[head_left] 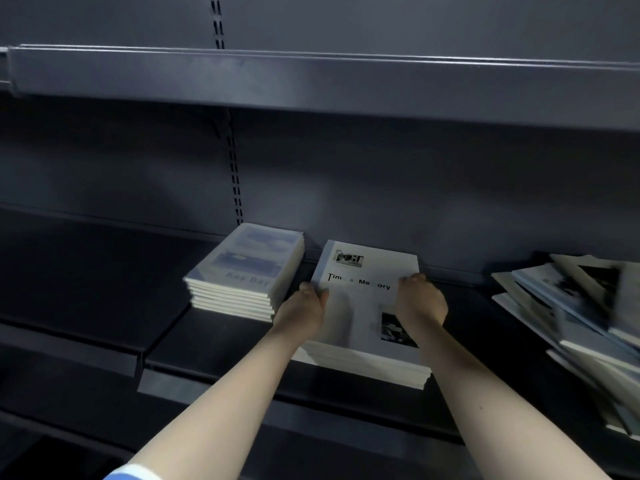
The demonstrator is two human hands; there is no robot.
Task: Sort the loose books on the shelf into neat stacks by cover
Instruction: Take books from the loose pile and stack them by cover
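Both hands, left hand [304, 308] and right hand [420, 301], gripped the top white book [360, 299], squaring its stack mid-shelf [207, 344]; next, probably, the loose pile [571, 306] at the right end.

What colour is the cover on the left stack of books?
Pale blue and white, with a blue photo-like print, on the left stack; head view.

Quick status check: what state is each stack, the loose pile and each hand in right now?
Blue stack: squared up, flat on the shelf, untouched.
White stack: flat, right of the blue stack, top book held at both side edges.
Loose pile: unsorted, books fanned and overlapping at far right.
Left hand: grip on the top book's left edge.
Right hand: grip on its right edge.
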